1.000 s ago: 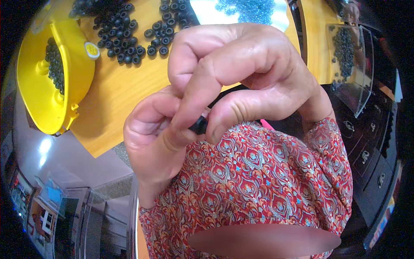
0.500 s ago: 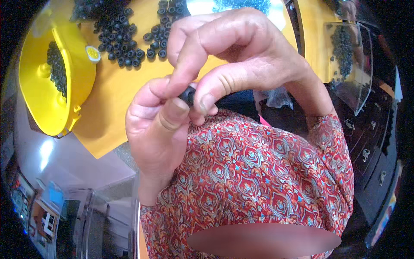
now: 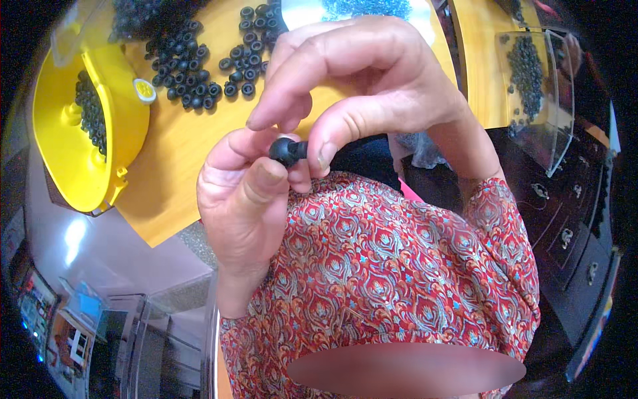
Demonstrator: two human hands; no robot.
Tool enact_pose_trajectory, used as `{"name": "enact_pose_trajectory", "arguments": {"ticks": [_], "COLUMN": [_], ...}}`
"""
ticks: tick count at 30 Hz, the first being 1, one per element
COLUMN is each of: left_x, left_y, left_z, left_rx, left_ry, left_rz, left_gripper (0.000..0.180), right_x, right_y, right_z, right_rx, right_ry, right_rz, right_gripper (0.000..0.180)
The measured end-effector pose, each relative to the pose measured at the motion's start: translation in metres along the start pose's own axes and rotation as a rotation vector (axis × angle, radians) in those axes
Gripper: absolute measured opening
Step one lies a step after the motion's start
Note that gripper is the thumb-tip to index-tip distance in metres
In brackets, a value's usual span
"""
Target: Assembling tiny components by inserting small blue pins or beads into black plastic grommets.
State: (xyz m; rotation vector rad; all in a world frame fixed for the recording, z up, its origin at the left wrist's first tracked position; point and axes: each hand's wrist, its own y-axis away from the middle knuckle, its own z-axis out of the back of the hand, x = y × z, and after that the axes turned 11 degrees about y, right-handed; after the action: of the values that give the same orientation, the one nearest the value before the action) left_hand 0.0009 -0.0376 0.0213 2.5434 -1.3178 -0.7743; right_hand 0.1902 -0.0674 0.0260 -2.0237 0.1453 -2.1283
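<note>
A small black piece with a rounded head and short stem [image 3: 284, 151] is between my hands, in front of my chest. My left hand [image 3: 240, 189] pinches the rounded head between thumb and fingers, palm turned upward. From the right, my right hand [image 3: 382, 80] arches over it; its thumb presses against the stem end while the index finger curls above, lifted off the piece. The other right fingers are bent behind the index finger. Several similar black round pieces with holes [image 3: 189, 73] lie loose on the yellow table [image 3: 163, 176] beyond my left hand.
A yellow tub [image 3: 129, 130] with black pieces inside stands at the left. On the right is a clear box [image 3: 561, 100] with more small dark pieces. Blue beads [image 3: 367, 8] lie on a white surface at the far edge. Dark drawers [image 3: 565, 219] are at the right.
My right index finger has lifted away from the black piece, leaving its rounded head and stem more exposed. The left hand keeps its pinch, nearly in place.
</note>
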Motion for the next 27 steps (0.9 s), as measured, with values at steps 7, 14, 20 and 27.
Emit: {"name": "enact_pose_trajectory", "arguments": {"ticks": [7,14,20,27], "left_x": [0.002,-0.007,-0.006,0.000], "left_y": [-0.002,0.006,0.006,0.003], "left_z": [-0.004,0.009,0.013,-0.005], "left_rx": [-0.029,0.039,0.076,0.034], "left_ry": [-0.086,-0.362,-0.327,-0.149], "left_rz": [-0.071,-0.013,0.027,-0.081], "left_gripper": [0.030,0.052,0.046,0.032], "right_x": [-0.005,0.010,0.009,-0.007], "right_y": [0.006,0.003,0.007,0.001], "right_z": [0.007,0.009,0.001,-0.006], "right_rx": [0.028,0.162,0.108,0.018], "right_ry": [0.084,0.259,0.317,0.268], "right_rz": [0.144,0.198,0.243,0.399], "right_gripper": [0.033,0.027,0.016,0.022]}}
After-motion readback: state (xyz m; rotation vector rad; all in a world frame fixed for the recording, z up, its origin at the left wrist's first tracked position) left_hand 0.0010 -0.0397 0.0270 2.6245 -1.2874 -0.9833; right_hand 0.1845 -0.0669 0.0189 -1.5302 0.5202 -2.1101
